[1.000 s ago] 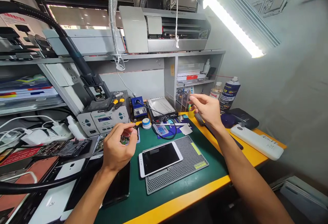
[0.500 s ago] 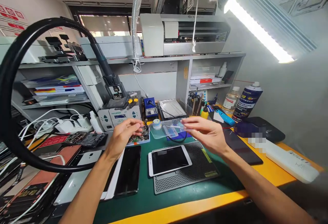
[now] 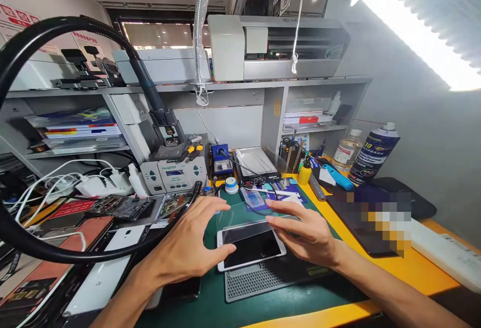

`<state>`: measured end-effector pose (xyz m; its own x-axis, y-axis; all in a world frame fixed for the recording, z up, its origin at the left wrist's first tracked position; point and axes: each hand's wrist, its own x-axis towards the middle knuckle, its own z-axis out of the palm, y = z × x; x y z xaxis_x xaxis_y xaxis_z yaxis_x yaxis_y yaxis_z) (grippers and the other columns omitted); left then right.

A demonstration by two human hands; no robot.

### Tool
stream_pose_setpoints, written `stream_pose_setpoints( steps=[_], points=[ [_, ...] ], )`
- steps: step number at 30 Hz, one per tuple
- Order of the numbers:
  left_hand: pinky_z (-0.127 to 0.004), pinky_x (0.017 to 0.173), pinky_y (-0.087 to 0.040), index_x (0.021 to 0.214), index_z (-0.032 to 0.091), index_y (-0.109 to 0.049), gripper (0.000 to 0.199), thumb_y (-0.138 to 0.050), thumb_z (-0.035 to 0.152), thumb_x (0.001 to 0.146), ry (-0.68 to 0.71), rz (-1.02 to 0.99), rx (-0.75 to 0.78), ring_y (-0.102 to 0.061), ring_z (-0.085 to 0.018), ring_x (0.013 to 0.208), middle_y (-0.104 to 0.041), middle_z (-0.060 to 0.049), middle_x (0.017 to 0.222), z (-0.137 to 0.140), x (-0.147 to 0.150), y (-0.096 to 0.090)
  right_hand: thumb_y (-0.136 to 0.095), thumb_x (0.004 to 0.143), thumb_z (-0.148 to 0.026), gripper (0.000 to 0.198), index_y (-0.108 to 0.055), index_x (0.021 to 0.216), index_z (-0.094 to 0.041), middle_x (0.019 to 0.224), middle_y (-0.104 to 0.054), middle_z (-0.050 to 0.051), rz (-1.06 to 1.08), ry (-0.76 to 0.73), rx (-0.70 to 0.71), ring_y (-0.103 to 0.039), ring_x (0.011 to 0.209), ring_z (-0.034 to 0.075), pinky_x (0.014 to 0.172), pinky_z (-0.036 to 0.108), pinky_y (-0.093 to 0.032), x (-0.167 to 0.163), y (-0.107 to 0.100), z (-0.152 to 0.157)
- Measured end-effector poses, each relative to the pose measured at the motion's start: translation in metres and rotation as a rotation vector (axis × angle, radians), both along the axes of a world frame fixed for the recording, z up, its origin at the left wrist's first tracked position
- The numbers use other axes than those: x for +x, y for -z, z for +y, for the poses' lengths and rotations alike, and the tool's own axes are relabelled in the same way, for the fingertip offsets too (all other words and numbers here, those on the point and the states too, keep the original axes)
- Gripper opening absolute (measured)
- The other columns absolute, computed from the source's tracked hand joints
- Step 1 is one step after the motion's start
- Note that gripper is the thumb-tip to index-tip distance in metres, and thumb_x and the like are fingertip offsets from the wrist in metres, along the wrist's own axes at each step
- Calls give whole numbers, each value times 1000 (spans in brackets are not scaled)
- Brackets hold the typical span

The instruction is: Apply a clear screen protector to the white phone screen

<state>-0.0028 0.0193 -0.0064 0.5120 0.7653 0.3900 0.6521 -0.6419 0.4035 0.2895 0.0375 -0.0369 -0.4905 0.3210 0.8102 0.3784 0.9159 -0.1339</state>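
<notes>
A white-framed tablet (image 3: 252, 248) with a dark screen lies face up on a grey perforated pad (image 3: 248, 285). Just above the tablet is a thin clear screen protector (image 3: 240, 213), its faint edge showing between my hands. My right hand (image 3: 306, 228) has its fingers closed at the protector's right side, the grip partly hidden. Over the tablet's left side, my left hand (image 3: 191, 238) is open, thumb and fingers wide apart, with the fingertips near the protector's left edge. Whether those fingertips touch it I cannot tell.
A black hose (image 3: 97, 255) loops along the left, close to my left wrist. Phones and cables crowd that side. Behind stand a white round tub (image 3: 231, 185), a yellow bottle (image 3: 304, 173) and a soldering station (image 3: 176, 174). A dark tablet (image 3: 361, 225) lies at right.
Both hands have come lower and closer, bringing the clear protector down over the tablet. My left hand has spread its fingers and thumb. The view has shifted slightly.
</notes>
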Motion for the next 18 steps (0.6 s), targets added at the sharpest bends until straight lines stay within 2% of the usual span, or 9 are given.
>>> stream_pose_setpoints(
  steps=[3, 6, 9, 11, 14, 16, 18],
  points=[
    [-47, 106, -46, 122, 25, -54, 46, -74, 31, 80, 4, 0, 2, -52, -29, 125, -56, -10, 131, -2, 0, 1, -63, 83, -3, 48, -68, 124, -26, 127, -68, 14, 9, -15, -62, -70, 110, 23, 87, 32, -61, -2, 0, -3],
    [-46, 104, -47, 117, 25, -55, 39, -72, 32, 82, 11, -3, -2, -53, -29, 122, -57, -11, 129, -4, 0, 2, -59, 81, -6, 49, -69, 123, -30, 128, -68, 11, 63, -35, -188, -69, 110, 24, 90, 37, -59, -2, -2, -6],
    [-46, 102, -47, 113, 24, -56, 35, -72, 33, 83, 14, -9, 1, -54, -29, 121, -56, -11, 129, -4, 1, 4, -58, 84, -15, 39, -72, 118, -29, 126, -68, 10, 157, -52, -380, -65, 117, 28, 98, 46, -54, 0, -4, -7],
    [-46, 102, -47, 111, 24, -56, 34, -72, 33, 82, 19, -9, 1, -54, -29, 121, -56, -11, 130, -4, 3, 6, -59, 88, -23, 31, -73, 115, -26, 125, -68, 12, 283, -65, -567, -65, 116, 30, 96, 46, -55, 0, -4, -3],
    [-46, 102, -47, 110, 24, -57, 32, -72, 31, 82, 29, 2, -5, -54, -28, 121, -55, -10, 131, -3, 5, 8, -65, 88, -33, 28, -72, 113, -22, 108, -72, 11, 471, 4, -878, -70, 94, 24, 75, 36, -60, -1, -4, 6],
    [-47, 102, -47, 109, 23, -57, 30, -71, 29, 83, 37, 12, -6, -53, -28, 121, -55, -11, 131, -1, 6, 9, -71, 84, -38, 31, -74, 108, -19, 90, -72, 7, 468, 81, -1034, -66, 72, 17, 65, 30, -55, -2, -5, 12],
    [-48, 101, -47, 106, 23, -57, 27, -71, 28, 82, 46, 21, 1, -53, -29, 121, -55, -11, 130, 0, 7, 11, -74, 81, -41, 32, -76, 101, -17, 78, -69, 3, 434, 104, -1135, -57, 60, 12, 59, 27, -48, -2, -6, 17]
  ],
)
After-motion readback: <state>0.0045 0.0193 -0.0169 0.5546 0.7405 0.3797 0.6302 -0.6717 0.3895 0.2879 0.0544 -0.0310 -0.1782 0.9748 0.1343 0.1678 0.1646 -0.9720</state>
